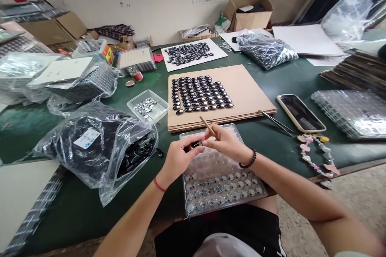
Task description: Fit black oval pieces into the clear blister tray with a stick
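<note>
Between the fingertips of my left hand (180,154) is a small glossy black oval piece (197,143). My right hand (224,143) meets it there, its fingers closed round a thin wooden stick (207,125) that slants up to the left. Its fingertips touch or nearly touch the black piece; the exact contact is too small to tell. Both hands are above a clear plastic tray (224,205) with round pockets, several rows of which hold round silvery pieces. Beyond the hands, rows of black oval pieces (199,93) lie on stacked brown cardboard (251,88).
Left are a clear bag (81,154) of black pieces and a plastic box (161,108) with silvery discs. Right are tweezers (276,122), a phone (300,112), a beaded strap (307,156) and stacked clear trays (352,114). More black pieces lie on a white sheet (220,50) behind.
</note>
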Motion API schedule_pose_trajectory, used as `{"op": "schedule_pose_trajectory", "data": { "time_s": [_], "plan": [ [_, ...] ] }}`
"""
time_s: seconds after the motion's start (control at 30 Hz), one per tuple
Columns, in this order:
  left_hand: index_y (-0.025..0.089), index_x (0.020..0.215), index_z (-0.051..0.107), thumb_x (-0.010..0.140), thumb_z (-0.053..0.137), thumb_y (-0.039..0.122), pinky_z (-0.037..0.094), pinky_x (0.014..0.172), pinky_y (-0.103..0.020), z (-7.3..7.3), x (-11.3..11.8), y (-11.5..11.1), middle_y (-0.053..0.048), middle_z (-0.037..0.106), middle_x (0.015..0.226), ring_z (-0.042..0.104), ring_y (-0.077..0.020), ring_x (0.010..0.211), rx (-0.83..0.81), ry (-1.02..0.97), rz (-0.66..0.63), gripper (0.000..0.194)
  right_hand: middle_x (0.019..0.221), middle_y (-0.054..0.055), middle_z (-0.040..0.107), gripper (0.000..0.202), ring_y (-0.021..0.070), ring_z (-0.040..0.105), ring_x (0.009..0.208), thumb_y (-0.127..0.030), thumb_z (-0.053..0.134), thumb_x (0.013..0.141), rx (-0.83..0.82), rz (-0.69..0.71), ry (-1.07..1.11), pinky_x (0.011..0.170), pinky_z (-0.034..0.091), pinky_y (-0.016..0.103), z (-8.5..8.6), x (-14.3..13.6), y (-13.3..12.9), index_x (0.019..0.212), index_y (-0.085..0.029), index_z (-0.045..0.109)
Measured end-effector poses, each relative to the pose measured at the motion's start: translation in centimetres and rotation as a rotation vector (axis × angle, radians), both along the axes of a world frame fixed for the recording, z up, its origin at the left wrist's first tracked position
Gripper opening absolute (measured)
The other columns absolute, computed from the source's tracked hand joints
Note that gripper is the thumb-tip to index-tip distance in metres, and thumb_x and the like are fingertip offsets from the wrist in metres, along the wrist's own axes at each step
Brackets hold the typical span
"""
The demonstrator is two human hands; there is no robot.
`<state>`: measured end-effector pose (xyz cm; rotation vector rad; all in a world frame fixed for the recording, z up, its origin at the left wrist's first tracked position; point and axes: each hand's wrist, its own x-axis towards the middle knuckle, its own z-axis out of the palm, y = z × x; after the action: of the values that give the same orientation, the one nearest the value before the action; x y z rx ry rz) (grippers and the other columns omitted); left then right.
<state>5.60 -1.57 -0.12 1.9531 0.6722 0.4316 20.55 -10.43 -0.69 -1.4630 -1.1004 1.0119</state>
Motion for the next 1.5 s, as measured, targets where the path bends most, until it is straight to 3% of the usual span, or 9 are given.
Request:
{"op": "schedule_pose_trajectory", "data": {
  "time_s": [0.13,0.27,0.47,0.63,0.8,1.03,1.23,1.4,1.5],
  "plan": [
    [0.022,0.098,0.067,0.07,0.065,0.032,0.039,0.055,-0.021,-0.3,0.2,-0.3,-0.002,0.066,0.078,0.047,-0.0094,0.055,-0.067,0.023,-0.058,0.03,0.07,-0.004,0.053,0.026,0.0062,0.048,0.055,-0.021,0.065,0.068,-0.058,0.099,0.262,0.049,0.038,0.018,-0.1,0.2,0.6,0.084,-0.017,0.045],
    [0.024,0.11,0.057,0.07,0.065,0.029,0.031,0.041,-0.015,-0.3,0.4,-0.1,0.003,0.055,0.063,0.038,-0.0045,0.045,-0.46,-0.074,0.057,0.041,0.071,-0.001,0.059,0.024,0.0085,0.055,0.061,-0.018,0.065,0.065,-0.053,0.169,0.243,0.057,0.045,0.022,0.3,2.2,2.1,0.085,-0.016,0.051],
    [0.018,0.098,0.057,0.078,0.055,0.016,0.037,0.047,-0.013,0.6,-0.1,0.8,-0.004,0.055,0.089,0.051,-0.0056,0.064,-1.117,-0.335,0.33,0.02,0.078,0.004,0.064,0.014,0.0147,0.058,0.072,-0.021,0.066,0.065,0.168,-0.348,-0.359,0.071,0.047,0.032,0.9,13.0,9.8,0.076,-0.014,0.062],
    [0.017,0.103,0.056,0.077,0.048,0.002,0.046,0.063,-0.018,0.8,-0.1,0.7,-0.008,0.052,0.111,0.057,-0.0116,0.083,-1.137,-0.317,0.428,0.032,0.083,0.007,0.066,0.015,0.0175,0.058,0.076,-0.018,0.063,0.067,0.06,-0.483,-0.649,0.074,0.046,0.033,-1.5,21.4,15.6,0.081,-0.012,0.065],
    [0.018,0.111,0.053,0.08,0.049,0.008,0.045,0.057,-0.016,0.7,0.1,0.8,-0.011,0.05,0.12,0.058,-0.0106,0.078,-1.18,-0.307,0.386,0.033,0.08,0.005,0.067,0.016,0.0165,0.057,0.072,-0.02,0.06,0.07,-0.068,-0.393,-0.743,0.071,0.045,0.03,-3.6,23.5,17.1,0.083,-0.014,0.067],
    [0.017,0.104,0.054,0.073,0.049,-0.003,0.047,0.068,-0.019,0.6,0.1,1.1,-0.008,0.052,0.115,0.057,-0.0102,0.082,-1.256,-0.384,0.381,0.037,0.075,0.005,0.066,0.022,0.0175,0.055,0.07,-0.031,0.059,0.074,-0.141,-0.297,-0.811,0.073,0.043,0.033,-3.0,23.1,17.1,0.087,-0.015,0.068],
    [0.015,0.099,0.054,0.077,0.048,0.004,0.048,0.066,-0.02,0.1,0.2,1.3,-0.01,0.055,0.113,0.057,-0.0085,0.074,-1.198,-0.459,0.324,0.026,0.077,0.006,0.062,0.036,0.0127,0.055,0.067,-0.04,0.042,0.086,0.227,-0.517,-0.537,0.066,0.043,0.026,-0.7,18.3,14.0,0.082,-0.012,0.064],
    [0.016,0.102,0.055,0.081,0.048,0.018,0.041,0.048,-0.018,-0.1,0.1,1.6,-0.005,0.06,0.087,0.05,-0.0057,0.055,-1.204,-0.491,0.325,0.022,0.059,0.0,0.052,0.051,0.0069,0.046,0.047,-0.05,0.024,0.089,0.234,-0.009,-0.285,0.047,0.039,0.02,1.9,6.2,5.3,0.072,-0.016,0.058],
    [0.013,0.101,0.056,0.079,0.051,0.021,0.034,0.042,-0.015,-0.4,0.2,1.6,-0.001,0.055,0.069,0.043,-0.0036,0.047,-1.132,-0.491,0.293,0.023,0.059,-0.001,0.053,0.033,0.0084,0.047,0.05,-0.04,0.038,0.089,0.22,0.408,-0.369,0.049,0.039,0.021,1.8,-0.1,0.9,0.075,-0.017,0.057]
  ]
}}
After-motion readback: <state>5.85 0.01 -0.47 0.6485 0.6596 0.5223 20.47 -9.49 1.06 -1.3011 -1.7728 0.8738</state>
